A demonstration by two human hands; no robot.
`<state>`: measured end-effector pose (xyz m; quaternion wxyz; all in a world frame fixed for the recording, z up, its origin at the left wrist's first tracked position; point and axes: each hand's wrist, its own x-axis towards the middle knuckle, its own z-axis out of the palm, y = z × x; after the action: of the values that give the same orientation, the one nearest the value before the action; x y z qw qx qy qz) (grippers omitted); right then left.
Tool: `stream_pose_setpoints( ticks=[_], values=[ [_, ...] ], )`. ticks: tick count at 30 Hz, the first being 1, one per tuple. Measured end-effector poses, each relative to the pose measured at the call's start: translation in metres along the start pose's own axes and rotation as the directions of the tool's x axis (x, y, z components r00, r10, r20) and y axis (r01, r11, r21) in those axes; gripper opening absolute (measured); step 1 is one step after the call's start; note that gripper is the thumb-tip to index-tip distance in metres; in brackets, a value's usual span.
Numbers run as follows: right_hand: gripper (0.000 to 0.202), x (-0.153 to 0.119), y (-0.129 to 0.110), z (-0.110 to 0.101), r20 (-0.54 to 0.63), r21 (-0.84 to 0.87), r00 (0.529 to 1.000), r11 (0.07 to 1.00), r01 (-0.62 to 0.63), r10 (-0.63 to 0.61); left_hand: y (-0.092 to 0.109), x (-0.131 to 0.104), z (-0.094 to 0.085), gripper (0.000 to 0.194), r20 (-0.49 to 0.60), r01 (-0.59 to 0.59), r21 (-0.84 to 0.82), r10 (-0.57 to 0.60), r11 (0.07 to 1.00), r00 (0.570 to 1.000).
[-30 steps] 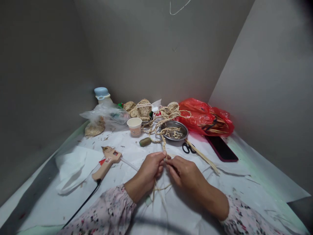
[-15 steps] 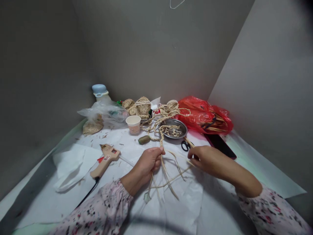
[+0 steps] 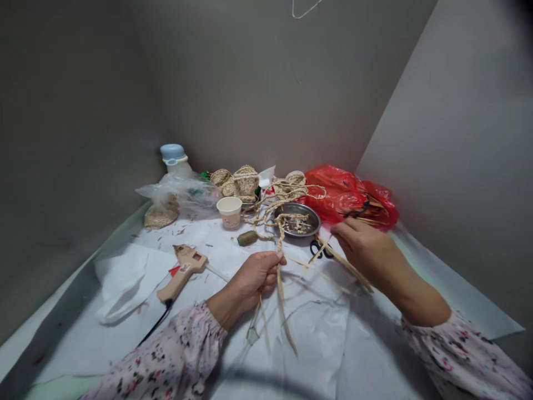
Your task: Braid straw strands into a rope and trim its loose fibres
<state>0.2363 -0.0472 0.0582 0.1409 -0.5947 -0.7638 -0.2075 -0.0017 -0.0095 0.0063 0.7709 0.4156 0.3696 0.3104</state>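
I have the left hand [image 3: 256,278] pinching the lower end of the braided cord [image 3: 280,240] between thumb and forefinger, the other fingers curled in underneath. Loose strands [image 3: 283,311] hang from that grip toward me, with finer ones beneath the palm. The fingertips of the right hand [image 3: 362,253] appear closed on a thin pale strand [image 3: 318,251], which slants down and left toward the left hand's grip; I cannot make out exactly how they meet it. That hand hovers to the right, just above the black-handled scissors [image 3: 315,249] and a bundle of straw [image 3: 350,268].

The cord lies at the middle of my view, running up from the left fingertips to the near left edge of the metal bowl [image 3: 315,220], which holds short straw scraps. More cord loops lie beyond, by the woven coils [image 3: 245,180].

Left of the cord I see a small green cylinder [image 3: 247,239], with the paper cup [image 3: 229,215] just behind it. Farther left lies the glue gun [image 3: 183,276], near a crumpled white sheet [image 3: 125,283]. At the back, a clear plastic bag [image 3: 189,191] sits before a blue-capped bottle [image 3: 172,152], and a red plastic bag [image 3: 333,191] fills the right.
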Motion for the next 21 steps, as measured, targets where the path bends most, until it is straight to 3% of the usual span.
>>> stream_pose_setpoints(
  ticks=[4, 5, 7, 8, 10, 12, 14, 16, 17, 19, 21],
  values=[
    [0.016, 0.001, 0.006, -0.013, -0.365, 0.168, 0.922, 0.964, 0.205, -0.132, 0.0, 0.0, 0.0, 0.03, -0.008, 0.008, 0.002, -0.008, 1.0, 1.0],
    [0.015, 0.001, 0.008, -0.015, -0.427, 0.222, 0.897, 0.95, 0.222, -0.11, 0.0, 0.0, 0.0, 0.03, -0.008, 0.007, 0.001, -0.007, 1.0, 1.0],
    [0.015, 0.001, 0.012, -0.017, -0.52, 0.404, 0.851, 0.9, 0.163, 0.079, 0.001, 0.0, 0.001, 0.03, -0.006, 0.003, -0.002, -0.003, 1.0, 1.0],
    [0.014, 0.001, 0.013, -0.017, -0.53, 0.54, 0.817, 0.833, 0.119, 0.227, 0.001, 0.0, 0.001, 0.03, -0.006, 0.001, -0.003, -0.001, 1.0, 1.0],
    [0.012, 0.003, 0.013, -0.017, -0.439, 0.8, 0.751, 0.594, 0.078, 0.493, 0.001, 0.0, 0.0, 0.029, -0.007, 0.003, -0.003, -0.003, 1.0, 1.0],
    [0.01, 0.004, 0.007, -0.015, -0.302, 0.924, 0.753, 0.375, 0.079, 0.584, 0.001, 0.0, 0.0, 0.029, -0.004, 0.007, -0.001, -0.007, 1.0, 1.0],
    [0.008, 0.004, -0.008, -0.01, -0.236, 0.939, 0.827, 0.339, 0.058, 0.511, -0.001, 0.001, -0.002, 0.027, 0.0, 0.006, 0.001, -0.006, 1.0, 1.0],
    [0.007, 0.001, -0.028, -0.002, -0.218, 0.888, 0.916, 0.459, 0.042, 0.337, -0.003, 0.002, -0.003, 0.026, -0.004, 0.007, 0.001, -0.007, 1.0, 1.0],
    [0.007, -0.001, -0.039, 0.003, -0.249, 0.843, 0.939, 0.53, 0.091, 0.236, -0.004, 0.002, -0.003, 0.026, -0.004, 0.008, -0.001, -0.008, 1.0, 1.0],
    [0.016, -0.006, -0.058, 0.015, -0.292, 0.761, 0.956, 0.612, 0.215, 0.027, -0.005, 0.002, -0.003, 0.026, 0.011, 0.001, -0.014, -0.001, 1.0, 1.0],
    [0.023, -0.01, -0.07, 0.026, -0.304, 0.689, 0.949, 0.669, 0.278, -0.081, -0.006, 0.001, -0.001, 0.027, 0.039, -0.011, -0.034, 0.012, 0.999, 0.999]
  ],
)
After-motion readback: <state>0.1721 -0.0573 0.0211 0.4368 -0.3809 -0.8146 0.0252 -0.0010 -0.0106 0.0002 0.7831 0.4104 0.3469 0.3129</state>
